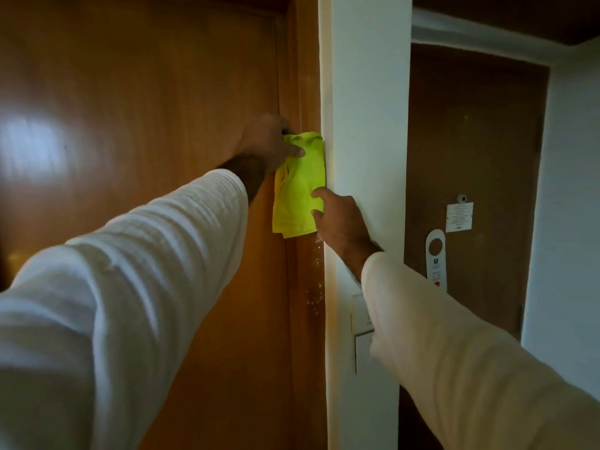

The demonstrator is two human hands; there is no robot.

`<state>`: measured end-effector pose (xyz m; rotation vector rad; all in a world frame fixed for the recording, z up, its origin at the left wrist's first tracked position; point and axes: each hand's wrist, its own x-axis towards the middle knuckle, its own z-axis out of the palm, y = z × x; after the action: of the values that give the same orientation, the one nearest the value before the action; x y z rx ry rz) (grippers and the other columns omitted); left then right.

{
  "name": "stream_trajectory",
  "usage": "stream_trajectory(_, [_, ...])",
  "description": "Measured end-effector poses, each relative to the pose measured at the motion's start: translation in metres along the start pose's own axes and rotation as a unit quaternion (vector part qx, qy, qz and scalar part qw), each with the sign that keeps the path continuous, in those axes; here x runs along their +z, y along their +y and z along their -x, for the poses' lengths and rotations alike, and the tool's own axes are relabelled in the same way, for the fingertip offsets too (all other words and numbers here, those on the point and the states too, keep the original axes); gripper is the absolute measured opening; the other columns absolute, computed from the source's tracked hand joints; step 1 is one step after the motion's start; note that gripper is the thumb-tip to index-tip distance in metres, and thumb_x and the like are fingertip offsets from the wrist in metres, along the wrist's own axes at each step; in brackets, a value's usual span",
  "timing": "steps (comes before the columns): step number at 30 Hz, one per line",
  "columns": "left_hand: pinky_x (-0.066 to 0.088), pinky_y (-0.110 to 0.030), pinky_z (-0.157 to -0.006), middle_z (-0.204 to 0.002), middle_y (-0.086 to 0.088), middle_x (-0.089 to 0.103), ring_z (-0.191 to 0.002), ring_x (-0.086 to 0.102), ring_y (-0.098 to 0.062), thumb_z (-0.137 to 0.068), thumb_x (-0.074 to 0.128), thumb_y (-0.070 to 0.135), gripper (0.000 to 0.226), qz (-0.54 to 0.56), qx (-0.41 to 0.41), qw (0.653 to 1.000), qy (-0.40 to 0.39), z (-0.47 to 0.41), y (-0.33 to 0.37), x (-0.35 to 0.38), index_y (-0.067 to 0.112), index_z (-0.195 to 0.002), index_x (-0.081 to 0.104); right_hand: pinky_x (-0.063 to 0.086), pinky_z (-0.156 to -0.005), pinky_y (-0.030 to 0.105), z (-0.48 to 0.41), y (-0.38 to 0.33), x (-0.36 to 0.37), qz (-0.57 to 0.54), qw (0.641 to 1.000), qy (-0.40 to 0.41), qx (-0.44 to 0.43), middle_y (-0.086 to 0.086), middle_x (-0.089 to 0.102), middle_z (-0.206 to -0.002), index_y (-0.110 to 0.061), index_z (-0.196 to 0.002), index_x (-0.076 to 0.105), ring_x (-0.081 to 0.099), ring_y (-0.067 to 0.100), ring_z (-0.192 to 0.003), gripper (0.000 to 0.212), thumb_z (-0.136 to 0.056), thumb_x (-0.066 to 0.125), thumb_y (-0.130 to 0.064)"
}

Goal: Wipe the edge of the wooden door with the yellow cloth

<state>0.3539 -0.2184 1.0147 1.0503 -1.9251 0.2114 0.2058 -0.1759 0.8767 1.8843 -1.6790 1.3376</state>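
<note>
1. Two sleeves in white fill the near view, both arms reaching forward and up to one spot, so the person works the cloth with both hands at once.
2. Right hand pinches the lower right side of the cloth between thumb and fingers, seemingly to hold it taut and keep it against the wood.
3. Left hand grips the cloth's top, thumb laid over the fold, likely to press and steer the stroke.
4. Cloth lies folded over the strip of wood at the door's right edge, touching the white wall beside it.
5. Pale specks show on the wood just below the cloth; judging by them, that stretch is not yet wiped and a downward pass would suit.
6. Switch plate sits on the wall, partly behind the right sleeve.
7. Farther off, a second dark door carries a hanging tag and a small notice.
8. No containers are in view.
</note>
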Motion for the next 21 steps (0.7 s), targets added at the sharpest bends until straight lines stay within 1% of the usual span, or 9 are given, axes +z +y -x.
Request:
stream_trajectory(3, [0.048,-0.031,-0.081,-0.124,-0.012,0.073,-0.113,0.068,-0.029,-0.079,0.088,0.034,0.050,-0.001,-0.009,1.000,-0.002,-0.003,-0.003,0.010,0.009,-0.121,0.076,0.059,-0.096,0.047,-0.003,0.004,0.003,0.035,0.999,-0.004,0.006,0.020,0.072,-0.117,-0.019,-0.140,0.057,0.070,0.039,-0.108,0.040,-0.100,0.061,-0.023])
stream_trajectory(5, [0.049,-0.032,-0.082,-0.124,-0.012,0.072,-0.114,0.067,-0.029,-0.079,0.088,0.033,0.049,0.008,-0.018,1.000,0.004,-0.004,-0.007,0.015,0.010,-0.121,0.075,0.059,-0.089,0.045,-0.004,0.004,0.007,0.100,0.995,0.000,-0.011,0.017,0.072,-0.114,-0.017,-0.137,0.058,0.071,0.039,-0.105,0.036,-0.101,0.054,-0.021])
stream_trajectory(7, [0.051,-0.033,-0.083,-0.124,-0.012,0.071,-0.114,0.066,-0.028,-0.079,0.089,0.032,0.049,0.014,-0.026,1.000,0.002,-0.007,-0.010,0.016,0.009,-0.119,0.074,0.056,-0.081,0.040,-0.005,-0.002,0.009,0.174,0.984,0.021,-0.041,0.014,0.070,-0.111,-0.013,-0.120,0.066,0.071,0.037,-0.102,0.027,-0.100,0.050,-0.018])
stream_trajectory(9, [0.047,-0.031,-0.079,-0.121,-0.012,0.072,-0.106,0.065,-0.024,-0.077,0.090,0.033,0.049,0.020,-0.035,0.999,-0.003,-0.009,-0.011,0.014,0.009,-0.117,0.075,0.053,-0.088,0.039,-0.010,-0.011,0.011,0.214,0.973,0.044,-0.070,0.015,0.062,-0.123,-0.009,-0.108,0.070,0.063,0.035,-0.113,0.024,-0.098,0.051,-0.019])
stream_trajectory(11, [0.045,-0.029,-0.075,-0.119,-0.011,0.072,-0.098,0.060,-0.018,-0.076,0.091,0.034,0.049,0.012,-0.036,0.999,-0.009,-0.010,-0.013,0.013,0.009,-0.115,0.076,0.044,-0.107,0.043,-0.020,-0.018,0.019,0.237,0.964,0.057,-0.107,0.021,0.053,-0.139,-0.004,-0.119,0.066,0.048,0.038,-0.133,0.032,-0.099,0.048,-0.021])
stream_trajectory(13, [0.044,-0.025,-0.070,-0.119,-0.011,0.072,-0.095,0.059,-0.016,-0.077,0.090,0.033,0.048,0.010,-0.037,0.999,-0.022,-0.010,-0.016,0.015,0.008,-0.116,0.075,0.030,-0.125,0.047,-0.026,-0.024,0.029,0.188,0.974,0.083,-0.097,0.027,0.040,-0.155,0.002,-0.138,0.053,0.033,0.043,-0.150,0.042,-0.103,0.045,-0.020])
stream_trajectory(15, [0.040,-0.022,-0.065,-0.119,-0.011,0.071,-0.095,0.058,-0.016,-0.078,0.090,0.031,0.049,0.018,-0.040,0.999,-0.031,-0.012,-0.017,0.018,0.008,-0.118,0.074,0.026,-0.129,0.047,-0.027,-0.025,0.041,0.127,0.981,0.133,-0.067,0.029,0.029,-0.163,0.002,-0.149,0.042,0.025,0.043,-0.156,0.046,-0.107,0.038,-0.016])
stream_trajectory(17, [0.036,-0.021,-0.062,-0.120,-0.011,0.071,-0.095,0.057,-0.015,-0.078,0.090,0.031,0.049,0.015,-0.030,0.999,-0.038,-0.016,-0.015,0.016,0.008,-0.119,0.074,0.030,-0.127,0.046,-0.026,-0.024,0.058,0.114,0.977,0.169,-0.065,0.031,0.023,-0.165,0.004,-0.154,0.035,0.023,0.044,-0.156,0.049,-0.107,0.030,-0.009])
stream_trajectory(21, [0.038,-0.024,-0.073,-0.118,-0.010,0.074,-0.093,0.056,-0.013,-0.078,0.090,0.031,0.044,-0.019,0.007,0.999,-0.038,-0.025,-0.015,0.006,0.007,-0.113,0.078,0.027,-0.127,0.052,-0.039,-0.014,0.086,0.137,0.961,0.206,-0.119,0.028,0.014,-0.169,0.007,-0.159,0.019,0.015,0.042,-0.159,0.058,-0.106,0.001,-0.008])
